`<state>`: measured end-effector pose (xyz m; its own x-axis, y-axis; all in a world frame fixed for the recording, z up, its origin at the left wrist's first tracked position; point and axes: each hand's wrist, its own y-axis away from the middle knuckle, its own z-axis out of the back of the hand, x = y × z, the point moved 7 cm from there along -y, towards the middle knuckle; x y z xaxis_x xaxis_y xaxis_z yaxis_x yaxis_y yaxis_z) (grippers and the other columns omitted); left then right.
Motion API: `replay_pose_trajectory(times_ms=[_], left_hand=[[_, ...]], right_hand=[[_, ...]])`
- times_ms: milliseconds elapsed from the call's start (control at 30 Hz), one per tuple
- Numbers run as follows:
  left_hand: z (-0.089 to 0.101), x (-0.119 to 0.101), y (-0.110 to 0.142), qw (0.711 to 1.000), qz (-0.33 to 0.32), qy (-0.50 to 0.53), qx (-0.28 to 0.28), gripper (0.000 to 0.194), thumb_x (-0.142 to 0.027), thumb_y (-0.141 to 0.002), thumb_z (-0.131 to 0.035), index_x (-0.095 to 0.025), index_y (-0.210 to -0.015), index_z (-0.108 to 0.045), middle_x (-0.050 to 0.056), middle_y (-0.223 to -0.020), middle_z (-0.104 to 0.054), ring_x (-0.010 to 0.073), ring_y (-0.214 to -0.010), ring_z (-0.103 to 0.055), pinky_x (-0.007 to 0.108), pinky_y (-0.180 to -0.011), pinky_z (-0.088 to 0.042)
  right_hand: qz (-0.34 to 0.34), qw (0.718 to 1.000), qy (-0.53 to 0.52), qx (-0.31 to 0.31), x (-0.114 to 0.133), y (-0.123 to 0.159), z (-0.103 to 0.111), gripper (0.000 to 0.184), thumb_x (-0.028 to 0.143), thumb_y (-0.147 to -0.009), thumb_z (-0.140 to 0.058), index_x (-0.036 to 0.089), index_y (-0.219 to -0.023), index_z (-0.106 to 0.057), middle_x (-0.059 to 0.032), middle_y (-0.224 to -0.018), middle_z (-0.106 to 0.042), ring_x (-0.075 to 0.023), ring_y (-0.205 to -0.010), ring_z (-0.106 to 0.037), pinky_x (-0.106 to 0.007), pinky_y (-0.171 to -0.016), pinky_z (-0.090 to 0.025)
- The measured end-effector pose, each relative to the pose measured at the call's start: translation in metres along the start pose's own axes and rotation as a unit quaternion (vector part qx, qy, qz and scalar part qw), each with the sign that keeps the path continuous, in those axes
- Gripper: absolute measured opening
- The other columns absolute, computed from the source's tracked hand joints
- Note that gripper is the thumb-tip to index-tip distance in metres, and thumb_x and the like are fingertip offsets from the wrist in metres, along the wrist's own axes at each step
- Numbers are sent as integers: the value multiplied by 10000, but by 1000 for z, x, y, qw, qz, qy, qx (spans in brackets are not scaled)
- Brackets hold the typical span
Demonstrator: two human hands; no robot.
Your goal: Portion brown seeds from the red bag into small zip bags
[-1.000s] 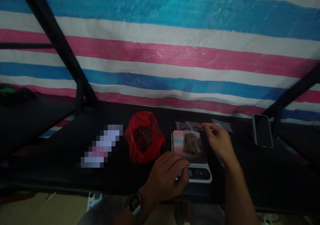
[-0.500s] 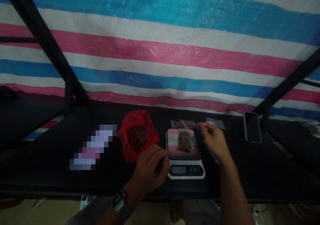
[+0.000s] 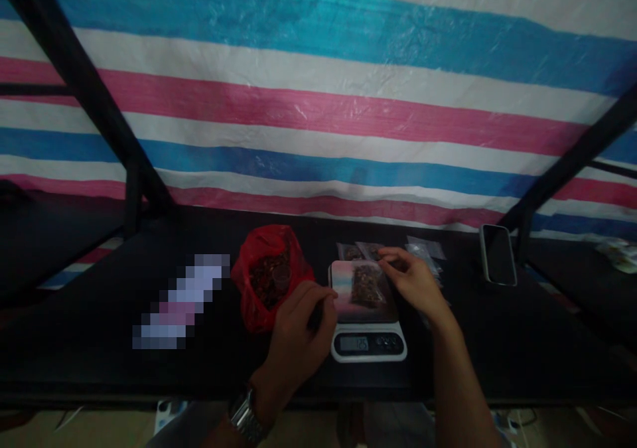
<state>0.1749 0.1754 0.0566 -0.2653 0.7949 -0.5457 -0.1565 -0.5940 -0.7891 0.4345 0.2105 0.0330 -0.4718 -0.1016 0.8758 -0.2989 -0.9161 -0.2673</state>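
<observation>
A white digital scale [image 3: 369, 354] with a shiny plate stands in front of me. On its plate lies a small clear bag [image 3: 367, 286] filled with brown dried bits. My left hand [image 3: 302, 328] is at the plate's left edge, thumb and index finger curled together; anything between them is hidden. Over the plate's far right corner is my right hand [image 3: 415, 285], thumb and index tip slightly apart near the bag's upper edge. Left of the scale sits an open red plastic bag [image 3: 298, 265] of brown dried pieces, with a small clear cup [image 3: 281, 277] inside.
Behind the scale lie two filled clear bags [image 3: 351, 251]. Flat clear bags [image 3: 423, 252] lie beyond my right hand. A phone [image 3: 498, 255] leans at the right, and a blurred-out item [image 3: 182, 302] is at the left. Black frame bars [image 3: 99, 109] and striped sheeting stand behind.
My right hand has moved left, from beside the filled bags behind the scale to the plate's far corner. My left hand stays by the scale. The view has shifted slightly.
</observation>
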Motion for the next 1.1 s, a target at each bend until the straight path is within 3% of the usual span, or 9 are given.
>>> replay_pose_trajectory(times_ms=[133, 267, 367, 500, 700, 867, 967, 1100], left_hand=[[-13, 24, 4, 983, 177, 45, 23, 196, -233, -1025, -538, -217, -1024, -734, 41, -985, -766, 169, -935, -734, 286, -874, -578], [-26, 42, 15, 938, 319, 133, 34, 401, -424, -1062, -510, -224, -1380, -648, 106, -1406, -714, 238, -1308, -666, 403, -1118, -518], [-34, 42, 15, 917, 338, 205, 48, 464, -481, -1083, -456, -235, -1442, -616, 103, -1486, -676, 244, -1408, -611, 423, -1195, -469], [-26, 47, 16, 886, 383, 254, -57, 412, -451, -1051, -548, -228, -1383, -649, 108, -1449, -703, 253, -1362, -655, 430, -1172, -504], [-21, 51, 30, 766, 478, 386, -187, 345, -349, -1008, -641, -230, -1331, -649, 107, -1435, -707, 236, -1251, -722, 391, -1073, -582], [-9, 61, 42, 689, 526, 409, -284, 301, -291, -1032, -614, -188, -1312, -655, 134, -1359, -745, 217, -1178, -754, 340, -1024, -595], [2, 66, 43, 673, 527, 408, -320, 281, -289, -1045, -602, -185, -1294, -681, 129, -1338, -756, 217, -1173, -755, 339, -1038, -588], [12, 65, 41, 663, 513, 421, -347, 265, -266, -1056, -590, -193, -1285, -702, 116, -1369, -746, 217, -1212, -741, 339, -1072, -578]], right_hand=[[-7, 998, -63, 3, 17, 4, -2, 356, 419, -781, -774, 208, -1068, -761, -34, -831, -763, -200, -764, -692, -310, -696, -526], [5, 985, -164, 44, 52, 9, -20, 373, 385, -754, -851, 235, -1084, -761, -10, -850, -758, -171, -782, -692, -279, -710, -523], [28, 978, -190, 76, 78, 12, -42, 329, 357, -765, -848, 234, -1058, -763, -16, -863, -772, -176, -801, -716, -282, -723, -548], [49, 978, -191, 63, 100, 12, -67, 260, 318, -788, -811, 227, -1028, -765, -16, -853, -779, -176, -806, -737, -280, -744, -570], [50, 990, -126, 28, 115, 9, -99, 249, 300, -794, -752, 216, -1028, -753, -20, -811, -776, -190, -761, -740, -289, -712, -569], [53, 989, -105, 92, 123, 11, -134, 290, 341, -833, -727, 209, -1090, -746, -57, -910, -804, -206, -815, -761, -304, -734, -594], [64, 984, -85, 145, 129, 14, -151, 363, 366, -851, -731, 215, -1181, -741, -77, -1038, -818, -218, -911, -773, -342, -840, -606], [62, 983, -39, 171, 131, 14, -165, 323, 352, -862, -708, 222, -1149, -780, -81, -1088, -828, -241, -979, -780, -373, -903, -601]])
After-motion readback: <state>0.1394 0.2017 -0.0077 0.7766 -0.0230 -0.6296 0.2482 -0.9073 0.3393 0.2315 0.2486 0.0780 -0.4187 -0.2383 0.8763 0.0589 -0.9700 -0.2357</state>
